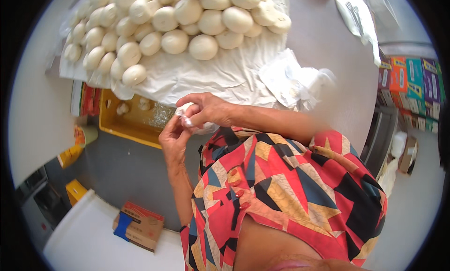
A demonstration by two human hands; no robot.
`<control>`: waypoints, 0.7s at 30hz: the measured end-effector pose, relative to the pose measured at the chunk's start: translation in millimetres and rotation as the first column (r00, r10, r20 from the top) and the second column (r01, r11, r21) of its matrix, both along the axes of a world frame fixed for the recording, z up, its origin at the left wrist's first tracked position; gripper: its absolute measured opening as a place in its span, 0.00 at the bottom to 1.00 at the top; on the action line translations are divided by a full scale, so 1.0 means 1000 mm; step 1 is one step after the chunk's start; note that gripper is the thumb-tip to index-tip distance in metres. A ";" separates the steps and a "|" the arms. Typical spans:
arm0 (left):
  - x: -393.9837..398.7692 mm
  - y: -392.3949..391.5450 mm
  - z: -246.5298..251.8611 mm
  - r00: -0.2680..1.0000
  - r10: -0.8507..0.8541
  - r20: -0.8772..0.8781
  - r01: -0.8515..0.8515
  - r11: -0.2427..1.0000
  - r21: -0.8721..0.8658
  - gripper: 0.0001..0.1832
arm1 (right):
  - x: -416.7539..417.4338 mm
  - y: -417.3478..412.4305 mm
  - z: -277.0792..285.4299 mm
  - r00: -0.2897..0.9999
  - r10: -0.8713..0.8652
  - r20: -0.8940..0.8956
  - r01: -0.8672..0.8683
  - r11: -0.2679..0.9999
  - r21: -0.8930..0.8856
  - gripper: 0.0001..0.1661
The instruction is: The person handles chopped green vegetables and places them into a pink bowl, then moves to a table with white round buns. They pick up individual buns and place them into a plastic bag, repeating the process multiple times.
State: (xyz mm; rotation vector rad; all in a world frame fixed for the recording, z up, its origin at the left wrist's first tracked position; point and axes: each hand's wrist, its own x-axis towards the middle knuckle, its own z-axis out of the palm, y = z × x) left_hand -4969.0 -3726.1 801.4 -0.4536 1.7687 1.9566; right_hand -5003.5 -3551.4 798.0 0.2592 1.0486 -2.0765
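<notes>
Both hands meet in front of my chest, over the near edge of the table. My left hand (pixel 174 132) pinches the twisted neck of a clear plastic bag (pixel 207 129) between thumb and fingers. On the same twisted part, my right hand (pixel 212 111) grips from above with its fingers curled. Something white and rounded shows beside the fingers, mostly hidden, and I cannot tell if it is a bun in the bag. Beyond the hands, many pale round buns (pixel 203 47) lie heaped on a white cloth (pixel 197 76).
A yellow plastic crate (pixel 130 140) sits below left, with a few small white pieces inside. Thin plastic bags (pixel 281 77) lie at the cloth's right on the grey table (pixel 316 35). A cardboard box (pixel 144 232) rests on a white surface behind left. Coloured cartons (pixel 415 81) are stacked far right.
</notes>
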 end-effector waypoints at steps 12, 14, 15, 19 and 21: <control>-0.047 -0.037 0.032 0.781 0.028 -0.624 -0.482 0.663 -0.573 0.10 | 0.032 0.124 -0.058 0.800 -0.034 -0.599 0.464 0.668 0.581 0.15; -0.055 -0.028 0.043 0.767 -0.251 -0.590 -0.465 0.416 -0.781 0.13 | 0.050 0.176 -0.072 0.658 0.303 -0.689 0.631 0.277 0.724 0.12; -0.059 -0.024 0.041 0.764 -0.242 -0.598 -0.447 0.470 -0.761 0.14 | 0.060 0.198 -0.077 0.673 0.352 -0.651 0.654 0.128 0.745 0.10; -0.067 0.009 0.018 0.780 -0.158 -0.606 -0.275 0.782 -0.558 0.15 | 0.093 0.256 -0.093 0.778 0.469 -0.418 0.596 -0.340 0.727 0.13; -0.069 0.048 0.008 0.799 -0.205 -0.566 -0.121 0.867 -0.484 0.14 | 0.106 0.278 -0.107 0.771 0.476 -0.423 0.601 -0.325 0.730 0.11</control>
